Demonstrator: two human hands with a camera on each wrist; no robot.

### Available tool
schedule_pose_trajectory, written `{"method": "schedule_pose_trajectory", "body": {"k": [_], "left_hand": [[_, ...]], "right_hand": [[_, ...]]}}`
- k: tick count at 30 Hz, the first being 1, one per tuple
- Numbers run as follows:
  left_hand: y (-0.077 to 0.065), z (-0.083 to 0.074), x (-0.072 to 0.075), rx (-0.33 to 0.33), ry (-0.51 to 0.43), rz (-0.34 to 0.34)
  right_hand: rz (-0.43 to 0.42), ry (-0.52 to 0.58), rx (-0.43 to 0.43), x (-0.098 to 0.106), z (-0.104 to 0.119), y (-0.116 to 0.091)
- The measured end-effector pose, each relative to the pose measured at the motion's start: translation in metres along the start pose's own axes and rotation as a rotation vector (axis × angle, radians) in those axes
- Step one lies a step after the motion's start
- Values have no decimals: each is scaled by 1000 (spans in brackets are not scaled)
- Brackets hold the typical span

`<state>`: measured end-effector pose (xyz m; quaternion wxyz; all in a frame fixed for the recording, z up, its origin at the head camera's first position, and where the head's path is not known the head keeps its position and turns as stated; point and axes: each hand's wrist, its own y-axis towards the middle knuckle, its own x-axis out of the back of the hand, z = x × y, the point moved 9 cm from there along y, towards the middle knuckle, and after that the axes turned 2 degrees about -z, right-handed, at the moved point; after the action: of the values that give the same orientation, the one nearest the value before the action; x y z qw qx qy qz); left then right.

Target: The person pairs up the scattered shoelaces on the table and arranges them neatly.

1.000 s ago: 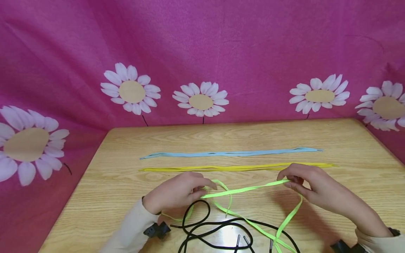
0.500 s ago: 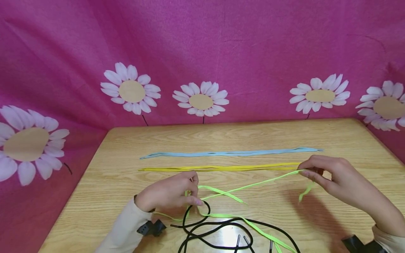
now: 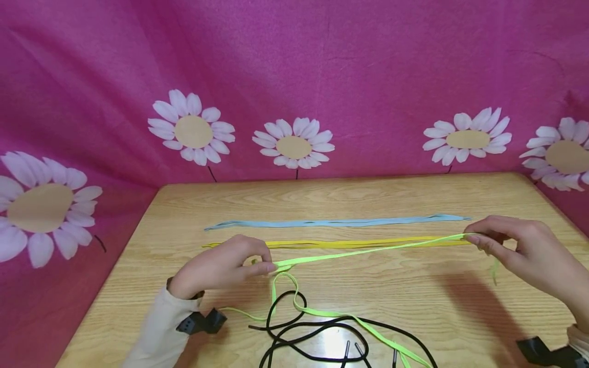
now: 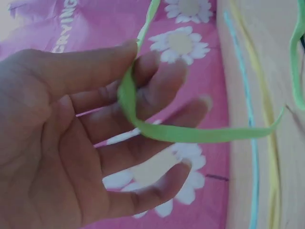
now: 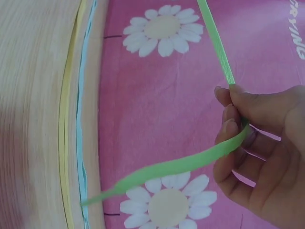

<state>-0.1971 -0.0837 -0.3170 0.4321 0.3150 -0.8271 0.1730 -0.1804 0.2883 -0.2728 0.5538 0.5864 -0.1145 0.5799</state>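
A neon green shoelace [image 3: 340, 255] stretches in the air between both hands. My left hand [image 3: 225, 266] pinches it between thumb and index finger; in the left wrist view a length of the green lace [image 4: 200, 134] hangs across the other fingers. At the right, my right hand [image 3: 520, 245] pinches the lace too, and its tipped end [image 5: 167, 168] dangles past the fingers in the right wrist view. More green lace [image 3: 377, 332] lies looped on the table, over a tangled black cord [image 3: 313, 324].
Behind the hands a yellow shoelace [image 3: 322, 244] and a blue shoelace [image 3: 331, 223] lie straight, side by side, across the wooden table [image 3: 184, 204]. A pink cloth with daisies [image 3: 382, 76] hangs along the table's back edge.
Both hands have spread apart, the left to the left and the right to the right and farther back. The green lace between them is now longer and pulled nearly straight.
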Motion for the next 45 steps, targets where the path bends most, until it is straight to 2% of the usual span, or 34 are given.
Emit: {"method": "schedule_pose_trajectory", "body": {"k": [6,11,16,22,25,30,37,43,45], "left_hand": [[-15,10,26,39,-7,-54],[-32,32,41,116,-27,-111],[-48,60,36,174,-49,-109],[-59,92,31,249,-64,-121],[-61,103,30,272,-49,-141],[-64,118,24,312,1,-167],[-66,129,13,297,-33,-136],[-71,138,8,396,-49,-134],[-73,141,8,425,-35,-141]], "right_hand": [[1,-18,-41,4,-18,-3],[54,-59,-72,0,-35,-10],[145,-90,-105,-12,-53,-22],[159,-68,-170,-17,-79,-40],[157,-70,-202,-19,-90,-47],[180,-106,-271,-25,-110,-55],[254,-133,-326,-39,-135,-63],[293,-122,-429,-46,-149,-68],[284,-139,-427,-46,-152,-68]]}}
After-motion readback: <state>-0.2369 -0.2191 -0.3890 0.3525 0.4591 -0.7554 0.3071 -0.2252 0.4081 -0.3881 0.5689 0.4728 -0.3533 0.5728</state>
